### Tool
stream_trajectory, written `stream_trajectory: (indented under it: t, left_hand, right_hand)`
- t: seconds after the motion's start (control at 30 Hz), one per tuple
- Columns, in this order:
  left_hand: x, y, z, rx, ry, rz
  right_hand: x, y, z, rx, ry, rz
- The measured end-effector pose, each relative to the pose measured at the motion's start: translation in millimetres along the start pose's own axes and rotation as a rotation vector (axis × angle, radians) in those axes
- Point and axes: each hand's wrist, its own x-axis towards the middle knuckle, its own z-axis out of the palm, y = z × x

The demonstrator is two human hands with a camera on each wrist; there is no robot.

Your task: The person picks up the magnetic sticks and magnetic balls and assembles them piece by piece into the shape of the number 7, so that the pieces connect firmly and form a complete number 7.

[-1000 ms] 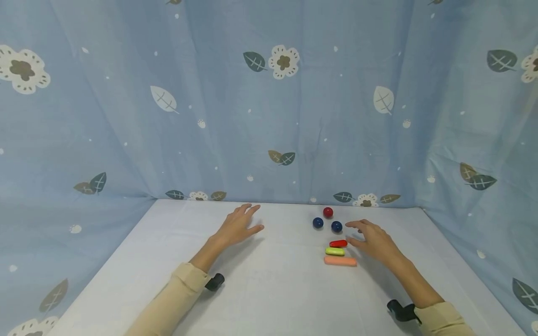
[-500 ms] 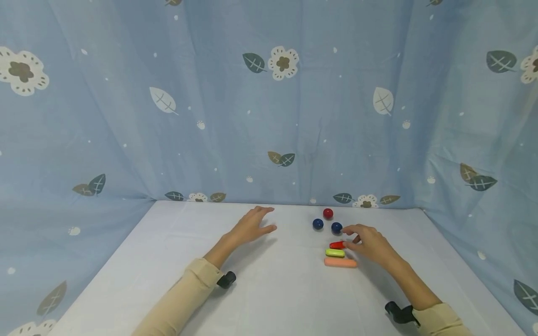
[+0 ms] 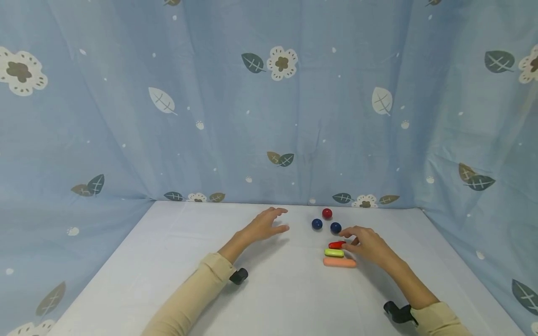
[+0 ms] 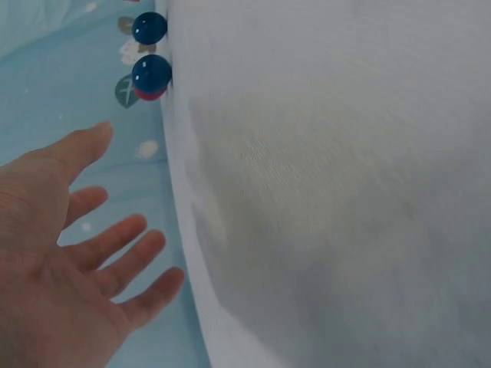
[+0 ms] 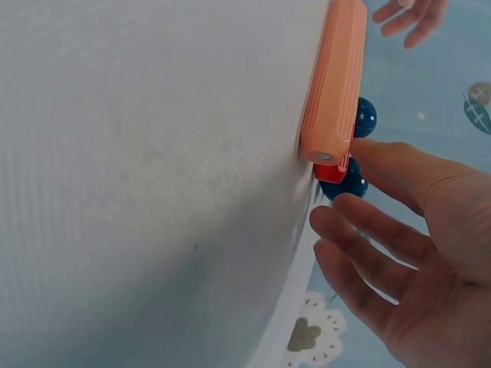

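Note:
My right hand [image 3: 367,243] hovers at the right end of a short red stick [image 3: 336,245], thumb over that end and fingers beside the right blue ball [image 3: 335,227]. It grips nothing; whether the thumb touches the stick I cannot tell. Below the red stick lie a yellow-green stick [image 3: 334,253] and a longer orange ribbed one [image 3: 339,262], which fills much of the right wrist view. A second blue ball [image 3: 317,224] and a red ball [image 3: 327,213] sit behind. My left hand [image 3: 262,226], fingers spread in the left wrist view, is left of the balls and holds nothing.
A white cloth-covered table [image 3: 277,298] carries everything. Blue patterned curtain [image 3: 235,140] hangs along its back and sides. A black wrist camera mount [image 3: 399,312] sits under the right forearm, and another mount [image 3: 238,276] under the left.
My left hand has moved right, toward the balls. The right hand has shifted slightly left, its thumb coming over the red stick's end. Balls and sticks stay where they were.

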Motion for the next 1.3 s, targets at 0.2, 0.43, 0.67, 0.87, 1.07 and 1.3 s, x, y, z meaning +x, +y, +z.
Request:
stream_trajectory:
  t: [0.2, 0.43, 0.67, 0.87, 1.07, 1.3]
  left_hand:
    - [8.4, 6.9, 4.7, -0.007, -0.028, 0.007]
    - [19.2, 10.0, 13.1, -0.016, -0.055, 0.021]
    - [29.0, 15.0, 20.6, -0.017, -0.078, 0.031]
    - [34.5, 20.2, 26.0, -0.014, -0.088, 0.018]
    - [41.0, 25.4, 33.0, -0.026, -0.094, 0.013]
    - [47.8, 34.3, 38.3, -0.043, -0.107, 0.003]
  right_hand:
    - [1.4, 2, 2, 0.017, -0.023, 0.004]
    - [2.6, 3, 4, 0.017, -0.03, -0.012]
    - [4.7, 2, 7, 0.004, -0.031, -0.02]
    - [4.3, 2, 7, 0.01, -0.028, -0.023]
    - [4.0, 3, 7, -0.001, -0.037, -0.031]
    - [6.8, 4, 6, -0.012, -0.06, -0.006]
